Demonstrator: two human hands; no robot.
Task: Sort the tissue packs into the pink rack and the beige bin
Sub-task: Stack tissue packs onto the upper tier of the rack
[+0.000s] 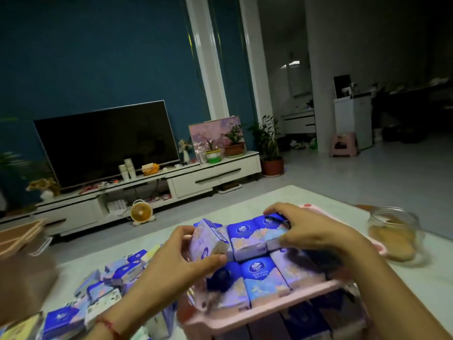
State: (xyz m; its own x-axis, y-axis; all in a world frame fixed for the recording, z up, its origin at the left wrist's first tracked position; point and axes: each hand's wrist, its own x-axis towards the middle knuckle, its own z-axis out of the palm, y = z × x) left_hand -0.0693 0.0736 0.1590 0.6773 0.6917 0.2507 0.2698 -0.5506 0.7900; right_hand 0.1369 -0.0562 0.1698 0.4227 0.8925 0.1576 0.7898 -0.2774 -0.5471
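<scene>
A pink rack stands on the white table, its top shelf filled with blue and purple tissue packs in two rows. More packs show on the shelf below. My left hand grips one tilted tissue pack at the left end of the back row. My right hand holds the packs at the right of the back row, fingers curled over them. Several loose packs lie scattered on the table to the left. The beige bin sits at the far left edge, blurred.
A glass jar stands on the table to the right of the rack. Beyond the table's far edge are a TV stand with a television, a small fan on the floor and potted plants.
</scene>
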